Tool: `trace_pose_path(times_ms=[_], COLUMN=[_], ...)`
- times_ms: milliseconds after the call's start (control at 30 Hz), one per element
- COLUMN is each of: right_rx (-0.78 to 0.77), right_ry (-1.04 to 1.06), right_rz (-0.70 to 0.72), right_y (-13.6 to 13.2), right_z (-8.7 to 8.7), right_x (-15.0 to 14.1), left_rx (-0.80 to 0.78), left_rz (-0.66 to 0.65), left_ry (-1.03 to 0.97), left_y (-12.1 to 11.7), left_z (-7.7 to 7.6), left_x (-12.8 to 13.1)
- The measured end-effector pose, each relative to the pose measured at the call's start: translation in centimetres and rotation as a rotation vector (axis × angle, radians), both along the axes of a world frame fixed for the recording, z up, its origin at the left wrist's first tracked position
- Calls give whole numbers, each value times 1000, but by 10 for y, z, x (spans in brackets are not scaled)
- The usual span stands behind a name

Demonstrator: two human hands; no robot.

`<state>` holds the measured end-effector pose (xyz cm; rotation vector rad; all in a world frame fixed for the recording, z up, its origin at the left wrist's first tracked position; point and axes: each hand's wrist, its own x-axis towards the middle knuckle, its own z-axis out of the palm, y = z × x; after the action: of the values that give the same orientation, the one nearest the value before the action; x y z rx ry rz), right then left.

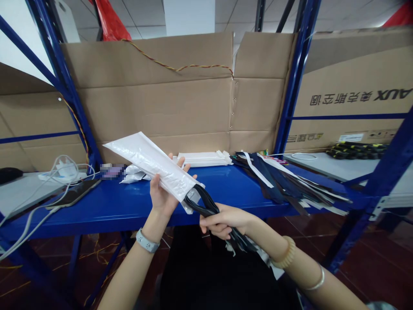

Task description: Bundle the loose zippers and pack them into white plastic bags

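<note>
My left hand [164,191] holds up a long white padded plastic bag [148,162], gripping it near its lower end with the fingers spread behind it. My right hand [222,219] grips a looped bundle of black strips [201,202], whose upper end lies at the bag's mouth. Their loose ends hang below my fist. Behind my hands, a stack of flat white packets [203,159] lies on the blue steel shelf [106,206]. To its right spreads a pile of long dark strips with white bands [277,183].
Crumpled white bags [134,174], a blurred item [111,171], a phone [74,193] and white cables [63,170] lie on the shelf to the left. Blue rack uprights [297,73] stand at both sides, backed by cardboard sheets [145,99]. Black-and-yellow tools [356,150] lie on a grey shelf at right.
</note>
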<state>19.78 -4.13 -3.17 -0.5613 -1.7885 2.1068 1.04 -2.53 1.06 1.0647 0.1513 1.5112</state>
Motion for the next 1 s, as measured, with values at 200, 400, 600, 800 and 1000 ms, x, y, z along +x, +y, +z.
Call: trace_pose_path(times_ms=[200, 400, 600, 800, 1000], right_rx=[-144, -232, -282, -264, -51], right_ry=[80, 112, 178, 174, 157], right_rz=[46, 80, 58, -55, -164], right_y=[3, 8, 10, 6, -3], right_z=[-8, -11, -10, -9, -1], right_x=[-10, -10, -4, -5, -6], left_rx=[-3, -23, 26, -38, -81], left_rz=[-196, -269, -258, -232, -142], left_ry=[-38, -38, 29, 17, -142], left_y=[-7, -10, -12, -10, 5], left_z=[-8, -18, -26, -30, -12], left_x=[18, 34, 44, 50, 24])
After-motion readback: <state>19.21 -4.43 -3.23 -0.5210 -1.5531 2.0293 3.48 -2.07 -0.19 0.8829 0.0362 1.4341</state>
